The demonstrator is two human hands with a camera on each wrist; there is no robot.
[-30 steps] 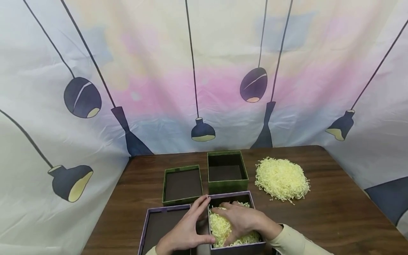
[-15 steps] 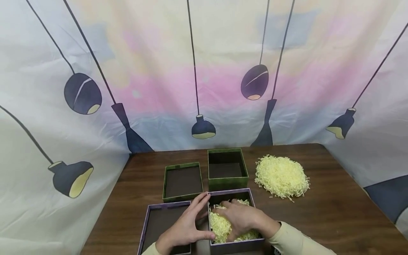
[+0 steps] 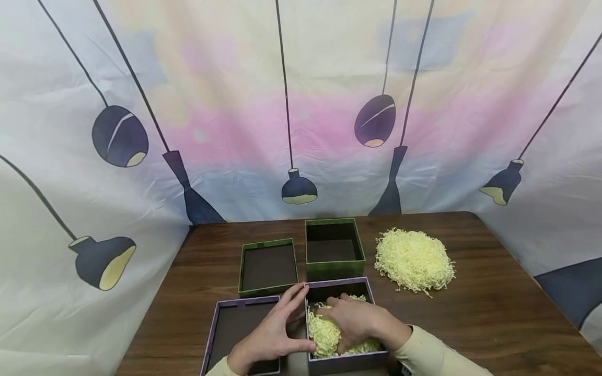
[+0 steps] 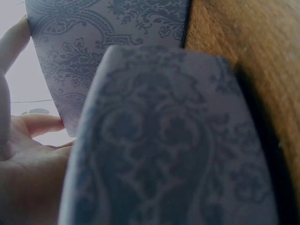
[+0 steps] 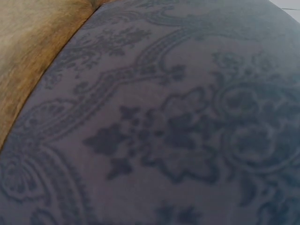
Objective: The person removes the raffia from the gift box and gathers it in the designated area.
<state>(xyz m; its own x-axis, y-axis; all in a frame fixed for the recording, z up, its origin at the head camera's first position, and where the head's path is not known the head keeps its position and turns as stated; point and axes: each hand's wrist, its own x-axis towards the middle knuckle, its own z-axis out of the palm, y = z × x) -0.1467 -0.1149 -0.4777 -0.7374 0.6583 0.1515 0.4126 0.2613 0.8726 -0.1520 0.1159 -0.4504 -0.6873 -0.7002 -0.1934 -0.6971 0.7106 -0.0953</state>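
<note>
A purple-rimmed box [image 3: 350, 361] with a patterned outside holds pale yellow shredded paper [image 3: 324, 337]. My right hand [image 3: 361, 321] reaches down into it, fingers spread and pressing into the shreds, fingertips buried. Along the box's left side lies my left hand [image 3: 270, 337], fingers extended to the far left corner and thumb near the front left corner. In the left wrist view, fingers of the left hand [image 4: 35, 159] touch the edge of the patterned box wall [image 4: 70, 61]. Only the box's outer side [image 5: 154, 131] and some wooden tabletop fill the right wrist view.
The purple-rimmed lid [image 3: 235, 329] lies inside-up at left, partly under the left forearm. Behind stand a green box [image 3: 335, 269] with a dark inside and its upturned green lid [image 3: 270, 266]. A heap of yellow shredded paper [image 3: 416, 258] sits at right on the wooden table [image 3: 479, 313].
My right hand has pushed slightly deeper and shifted the shreds, which now mound more at the box's left. The left hand stays at the box's side.
</note>
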